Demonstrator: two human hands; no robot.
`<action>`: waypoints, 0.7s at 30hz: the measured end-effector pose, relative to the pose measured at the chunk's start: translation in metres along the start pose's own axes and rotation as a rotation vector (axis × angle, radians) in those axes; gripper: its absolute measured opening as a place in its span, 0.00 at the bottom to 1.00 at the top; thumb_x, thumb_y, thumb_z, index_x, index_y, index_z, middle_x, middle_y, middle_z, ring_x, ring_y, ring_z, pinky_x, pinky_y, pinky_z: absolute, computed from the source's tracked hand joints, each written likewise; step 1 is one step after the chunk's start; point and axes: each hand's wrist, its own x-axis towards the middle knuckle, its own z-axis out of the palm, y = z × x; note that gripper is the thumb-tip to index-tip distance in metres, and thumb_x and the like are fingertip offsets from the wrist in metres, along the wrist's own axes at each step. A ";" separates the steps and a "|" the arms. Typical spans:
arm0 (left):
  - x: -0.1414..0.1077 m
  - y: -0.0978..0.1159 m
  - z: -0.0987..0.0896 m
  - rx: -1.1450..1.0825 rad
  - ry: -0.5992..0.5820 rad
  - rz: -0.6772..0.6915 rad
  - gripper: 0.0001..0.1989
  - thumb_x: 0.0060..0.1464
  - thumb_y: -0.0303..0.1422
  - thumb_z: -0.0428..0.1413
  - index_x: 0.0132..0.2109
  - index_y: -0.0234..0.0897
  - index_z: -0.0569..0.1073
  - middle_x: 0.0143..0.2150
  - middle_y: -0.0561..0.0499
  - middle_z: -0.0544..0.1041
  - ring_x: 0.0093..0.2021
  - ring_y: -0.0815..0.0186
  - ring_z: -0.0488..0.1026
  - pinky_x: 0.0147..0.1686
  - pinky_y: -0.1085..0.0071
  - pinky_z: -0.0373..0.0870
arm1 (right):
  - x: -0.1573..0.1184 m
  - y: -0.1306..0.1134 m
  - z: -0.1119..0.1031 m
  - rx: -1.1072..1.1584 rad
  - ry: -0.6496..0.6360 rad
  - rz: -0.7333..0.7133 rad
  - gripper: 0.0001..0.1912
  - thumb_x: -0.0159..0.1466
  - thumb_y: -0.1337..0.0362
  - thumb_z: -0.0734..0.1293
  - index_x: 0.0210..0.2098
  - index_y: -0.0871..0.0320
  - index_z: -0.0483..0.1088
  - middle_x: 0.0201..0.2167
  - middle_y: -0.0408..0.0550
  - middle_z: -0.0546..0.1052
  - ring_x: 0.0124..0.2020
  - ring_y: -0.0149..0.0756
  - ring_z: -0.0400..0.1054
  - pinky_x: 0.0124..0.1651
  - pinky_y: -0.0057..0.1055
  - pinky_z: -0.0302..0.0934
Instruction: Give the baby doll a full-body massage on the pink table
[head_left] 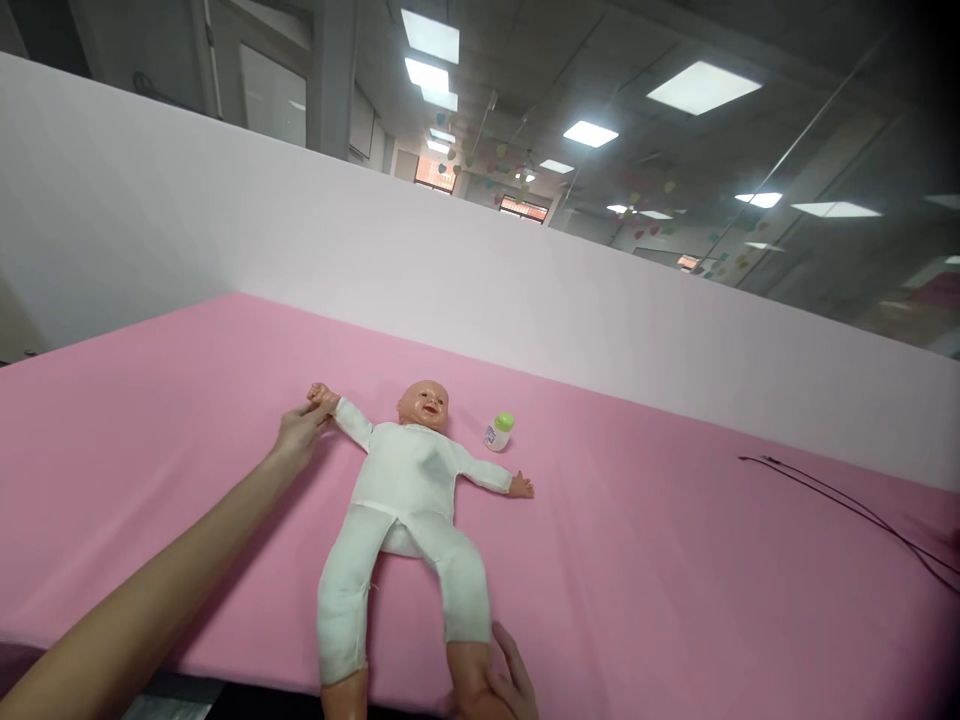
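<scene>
A baby doll (409,480) with a white cloth body lies on its back on the pink-covered table (645,560), arms spread and head toward the wall. My left hand (301,430) pinches the doll's wrist on the left side of the picture, just below its small fist. Down at the bottom edge, my right hand (514,675) is wrapped round the doll's lower leg on the right side; part of this hand is cut off by the frame. Beside the doll's head stands a small clear bottle (498,433) with a green cap, apart from both hands.
Thin dark cables (847,505) lie on the table at the far right. A low white wall (450,270) borders the table at the back, with glass above it on the right. The table's front edge runs along the bottom left.
</scene>
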 end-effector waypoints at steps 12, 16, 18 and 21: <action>-0.056 -0.028 0.039 0.571 -0.446 0.549 0.13 0.52 0.40 0.66 0.44 0.41 0.84 0.36 0.51 0.81 0.35 0.64 0.73 0.36 0.70 0.66 | 0.082 -0.093 0.076 0.177 0.005 -0.145 0.26 0.60 0.47 0.74 0.51 0.58 0.75 0.56 0.59 0.76 0.33 0.42 0.79 0.39 0.41 0.78; -0.054 -0.030 0.036 0.573 -0.511 0.472 0.12 0.53 0.42 0.66 0.42 0.42 0.84 0.34 0.51 0.80 0.32 0.65 0.71 0.31 0.71 0.63 | 0.109 -0.101 0.090 0.205 0.009 -0.127 0.28 0.59 0.46 0.75 0.51 0.59 0.75 0.56 0.60 0.76 0.31 0.40 0.78 0.37 0.39 0.77; -0.047 -0.030 0.036 0.421 -0.426 0.406 0.12 0.50 0.42 0.67 0.37 0.39 0.83 0.33 0.51 0.79 0.32 0.65 0.72 0.32 0.71 0.65 | 0.100 -0.092 0.081 0.213 0.019 -0.132 0.25 0.59 0.49 0.76 0.50 0.57 0.76 0.58 0.59 0.75 0.33 0.41 0.79 0.39 0.40 0.77; -0.032 -0.026 0.032 0.174 -0.142 0.304 0.15 0.48 0.44 0.67 0.32 0.35 0.80 0.30 0.51 0.77 0.30 0.66 0.71 0.31 0.71 0.66 | 0.063 -0.064 0.057 0.249 -0.008 -0.159 0.19 0.59 0.54 0.77 0.48 0.53 0.79 0.60 0.57 0.74 0.32 0.40 0.78 0.39 0.39 0.76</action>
